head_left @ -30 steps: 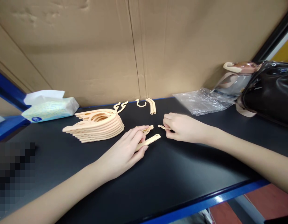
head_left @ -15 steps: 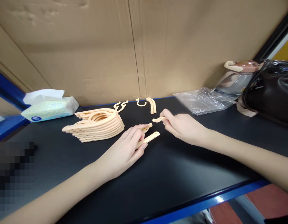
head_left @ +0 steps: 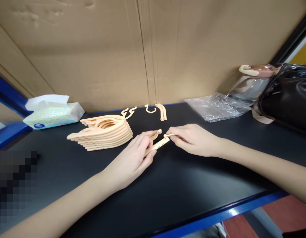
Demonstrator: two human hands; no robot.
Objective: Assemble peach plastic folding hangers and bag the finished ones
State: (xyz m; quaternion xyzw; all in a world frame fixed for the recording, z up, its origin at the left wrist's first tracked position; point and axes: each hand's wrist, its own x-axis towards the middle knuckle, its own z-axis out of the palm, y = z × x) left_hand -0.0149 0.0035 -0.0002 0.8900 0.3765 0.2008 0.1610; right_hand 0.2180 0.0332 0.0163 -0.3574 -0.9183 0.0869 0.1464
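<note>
My left hand [head_left: 136, 153] is closed around a cream plastic hanger body [head_left: 157, 145], whose two arm ends stick out past the fingers toward the right. Between the thumb and fingers of my right hand [head_left: 191, 139] is a small cream hanger hook [head_left: 168, 135]; most of it is hidden by the fingers. The hook's tip is right at the end of the nearer hanger arm; whether they touch I cannot tell. Left of my hands lies a neat stack of cream hangers [head_left: 108, 135].
Behind the stack lie a pair of hooks [head_left: 129, 113], a single hook [head_left: 150, 109] and some curved arm pieces [head_left: 162, 112]. A tissue pack [head_left: 53, 114] is at the left. A clear plastic bag [head_left: 217, 107], a bottle [head_left: 252, 86] and a dark bag [head_left: 286, 99] stand right. Cardboard [head_left: 93, 56] walls the back.
My right hand has moved down and slightly left, bringing the hook to the end of the hanger arm. The left hand has stayed almost still.
</note>
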